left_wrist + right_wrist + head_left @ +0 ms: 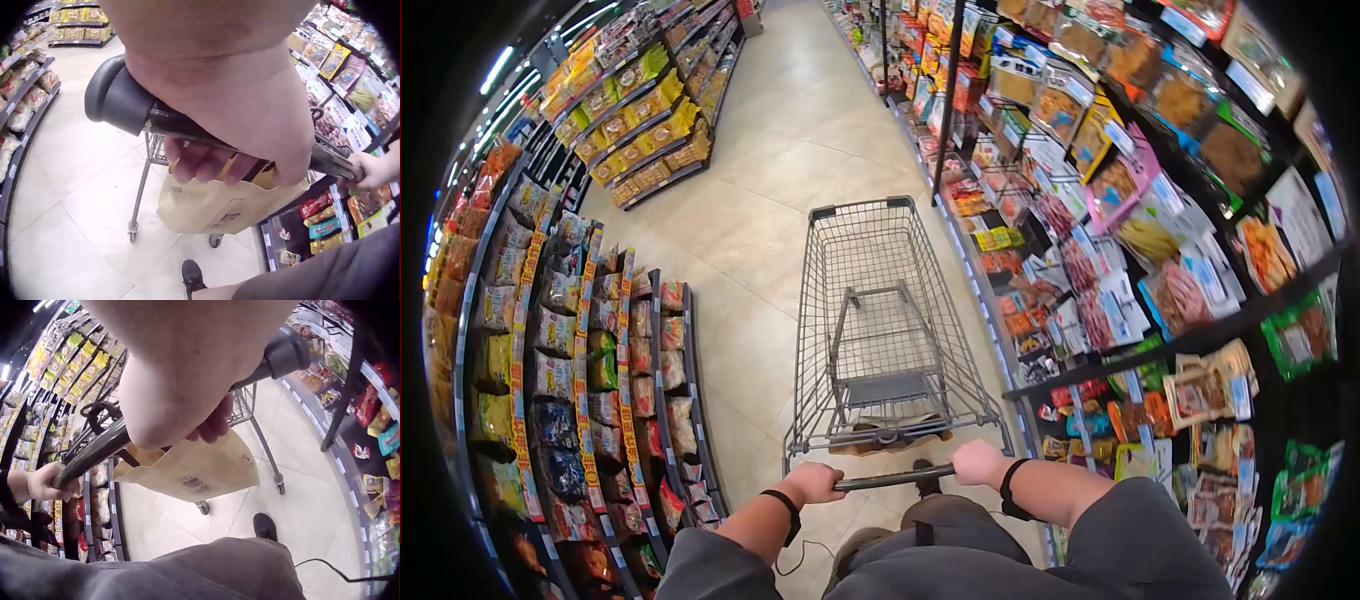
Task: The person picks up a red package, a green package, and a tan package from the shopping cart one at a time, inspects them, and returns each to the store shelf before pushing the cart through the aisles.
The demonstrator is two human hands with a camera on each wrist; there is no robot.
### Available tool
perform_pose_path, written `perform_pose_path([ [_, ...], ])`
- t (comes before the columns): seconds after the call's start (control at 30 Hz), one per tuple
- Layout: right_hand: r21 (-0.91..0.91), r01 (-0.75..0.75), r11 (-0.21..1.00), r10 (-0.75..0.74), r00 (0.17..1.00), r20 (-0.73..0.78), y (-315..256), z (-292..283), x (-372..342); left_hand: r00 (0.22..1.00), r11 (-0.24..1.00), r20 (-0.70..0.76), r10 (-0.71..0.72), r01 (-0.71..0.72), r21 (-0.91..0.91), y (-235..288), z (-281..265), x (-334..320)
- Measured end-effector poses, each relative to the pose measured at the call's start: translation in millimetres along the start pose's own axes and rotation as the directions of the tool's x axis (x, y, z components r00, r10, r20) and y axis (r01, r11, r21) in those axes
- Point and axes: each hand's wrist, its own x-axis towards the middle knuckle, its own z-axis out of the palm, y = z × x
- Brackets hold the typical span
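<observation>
A wire shopping cart (pixel 885 270) stands in front of me, with only its folded seat frame (pixel 887 345) showing inside the basket. My left hand (pixel 813 483) grips the left end of the dark cart handle (pixel 895 481), its fingers curled underneath in the left wrist view. Toward the right end, my right hand (pixel 980 463) holds the same bar, fingertips showing below it in the right wrist view. A tan paper bag (pixel 225 203) hangs just beyond the handle, under both hands, its top partly hidden by them.
Shelves of bagged snacks (pixel 555 335) line the left side, and a yellow-packed display (pixel 640 120) stands farther ahead. Along the right runs a rack of hanging packets (pixel 1100 250) close to the cart. A pale tiled floor (pixel 775 120) stretches forward between them. A thin cable (pixel 331 567) dangles by my leg.
</observation>
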Motion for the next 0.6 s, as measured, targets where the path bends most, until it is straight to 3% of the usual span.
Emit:
perform_pose_path([
  [0.2, -0.049, -0.014, 0.999, 0.019, 0.995, 0.095, 30, -92, 64, 0.995, 0.999, -0.094, -0.037, 0.040, 0.025, -57, -77, 39],
  [0.27, -0.073, 0.026, 0.997, -0.031, 0.997, -0.071, 49, -117, 91, 0.995, 0.998, -0.087, -0.055, 0.059, 0.038, -76, -113, 58],
  [0.33, -0.087, 0.038, 0.995, -0.043, 0.998, -0.052, 65, -144, 116, 0.996, 0.996, -0.014, -0.086, 0.087, 0.030, -96, -149, 75],
  [0.43, -0.090, 0.036, 0.995, -0.047, 0.991, -0.123, 92, -185, 154, 0.998, 0.998, -0.028, -0.060, 0.060, 0.003, -128, -199, 105],
  [0.6, -0.048, -0.059, 0.997, 0.055, 0.995, -0.079, 132, -252, 213, 1.000, 1.000, -0.016, 0.003, -0.003, -0.025, -183, -284, 157],
])
